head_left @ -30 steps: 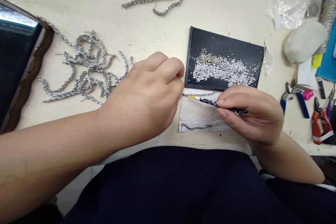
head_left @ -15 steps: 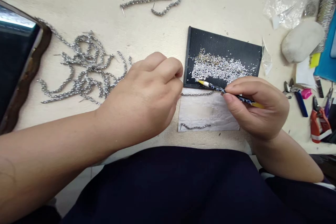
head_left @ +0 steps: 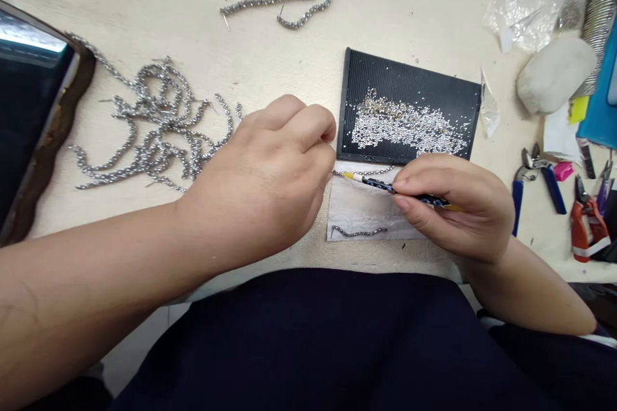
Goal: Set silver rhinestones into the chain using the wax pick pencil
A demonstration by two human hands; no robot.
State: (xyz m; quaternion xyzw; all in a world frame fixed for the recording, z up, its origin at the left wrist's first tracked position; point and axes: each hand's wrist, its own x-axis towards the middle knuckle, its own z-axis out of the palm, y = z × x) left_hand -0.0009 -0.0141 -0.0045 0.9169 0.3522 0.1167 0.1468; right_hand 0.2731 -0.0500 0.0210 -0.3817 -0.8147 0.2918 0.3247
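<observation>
My right hand (head_left: 453, 205) pinches a slim pencil (head_left: 378, 184) with a dark patterned barrel and a yellow-and-white tip. That tip is by the fingertips of my left hand (head_left: 284, 167), over a white paper sheet (head_left: 366, 205). My left hand is closed, and its fingers hide what they hold. A thin silvery beaded strand (head_left: 376, 172) runs along the sheet's upper edge, its left end at those fingertips. Lower on the sheet lies another short strand (head_left: 359, 232). Just above is a ridged black tray (head_left: 409, 70) with many tiny shiny stones (head_left: 405, 125).
A tangled heap of beaded strands (head_left: 164, 119) lies left, near a dark-screened device (head_left: 29, 103). More strands (head_left: 270, 3) lie at the top. To the right are a whitish lump (head_left: 556, 76), a plastic bag (head_left: 525, 0), red-handled pliers (head_left: 588, 225) and blue-handled pliers (head_left: 552, 186).
My right hand has moved down and left, taking the pencil tip from the tray's lower edge to beside my left fingertips. My left hand has stayed put.
</observation>
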